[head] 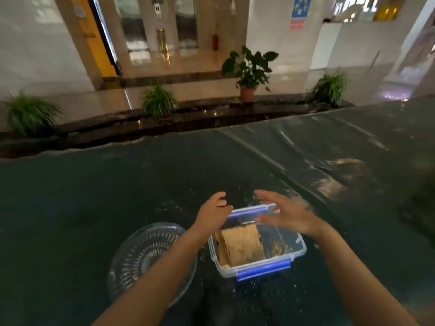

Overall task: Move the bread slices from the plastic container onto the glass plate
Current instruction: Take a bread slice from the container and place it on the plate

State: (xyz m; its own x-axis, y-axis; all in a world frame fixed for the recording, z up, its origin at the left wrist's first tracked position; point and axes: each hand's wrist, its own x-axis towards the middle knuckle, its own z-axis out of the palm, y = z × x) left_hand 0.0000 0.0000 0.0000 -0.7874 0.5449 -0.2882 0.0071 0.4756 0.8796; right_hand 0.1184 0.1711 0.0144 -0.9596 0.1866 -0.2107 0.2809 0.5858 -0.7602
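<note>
Two bare hands hover over the far end of a clear plastic container [257, 252] on a dark, glossy table cover [70, 196]. Furthest left of the task's things, the glass plate [141, 252] with its cut ray pattern lies just beside the container, partly under the left forearm, with nothing on it. The left hand [213, 214] is spread loosely, fingers curled a little, at the container's far left corner; whether it touches the rim cannot be told, and it holds nothing. In the container, the bread slices [240, 245] lean together in its left half, with crumbs scattered in the right half. A blue latch [263, 270] runs along the near wall, another along the far wall. The right hand [287, 214] is open wide, fingers stretched out over the far blue latch, gripping nothing. Posters on the back wall carry writing too blurred to read.
</note>
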